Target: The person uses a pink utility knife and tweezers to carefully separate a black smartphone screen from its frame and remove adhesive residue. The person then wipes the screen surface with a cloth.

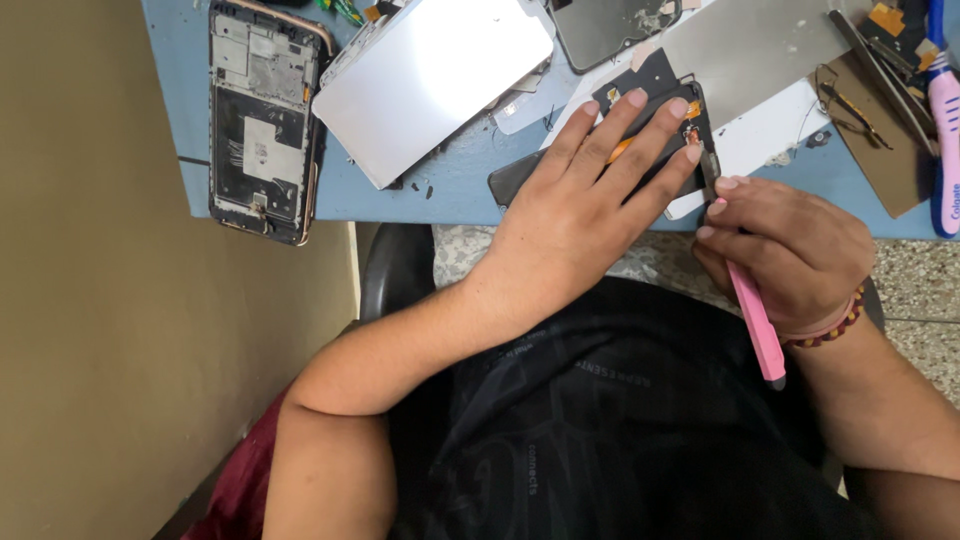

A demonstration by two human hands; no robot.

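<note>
A: Where does your work sit against the table's edge?

B: Right at it. The dark phone panel [600,150] lies in the upper middle of the frame, its near long side almost level with the front edge of the blue table [400,195]. Below that edge there is only your lap and a strip of speckled floor [920,290] at the right.

A: And room to move?

B: Little upward. A silver backing sheet [430,75] lies tilted in the upper centre-left, a second grey sheet [760,55] is at upper right, and a bare phone frame [262,120] lies lengthwise at upper left, near the table's left edge. At the far right lie a brown card [880,140] and a pink-and-white toothbrush [945,130]. The tan wall [90,300] closes the left side. Your open room is downward, toward your body.

A: How is your left hand [590,210] set?

B: Your forearm crosses from lower left, and the palm lies flat on the panel with the fingers stretched out and slightly fanned, pressing down.

A: And your right hand [790,250]?

B: It is just beside the left, at the panel's right end. Its fingers curl together and pinch a pink-handled tool [755,320] like a pen, its tip at the panel's corner and its tail pointing down toward the lower right. A beaded bracelet [835,325] circles that wrist.
</note>
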